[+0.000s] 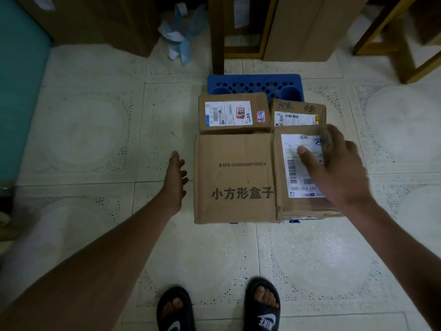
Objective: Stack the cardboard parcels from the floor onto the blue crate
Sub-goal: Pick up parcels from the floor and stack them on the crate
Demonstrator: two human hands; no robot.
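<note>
Parcels, four of them, lie flat on the blue crate (255, 83), and only the far rim of the crate shows behind them. The big parcel (235, 179) is at the near left of the crate, the labelled parcel (298, 173) touches its right side. The right hand (338, 168) grips this labelled parcel, thumb on its label. The left hand (176, 180) hangs just left of the big parcel, fingers loosely curled, holding nothing.

Four brown cardboard parcels lie side by side on a blue perforated plastic crate (255, 83) on the pale tiled floor (95, 139). The right hand (338, 163) grips the near-right parcel with a white shipping label (300, 173), thumb on the label. The left hand (176, 177) hovers with loose fingers just left of the large near-left parcel printed with black characters (235, 177).
</note>
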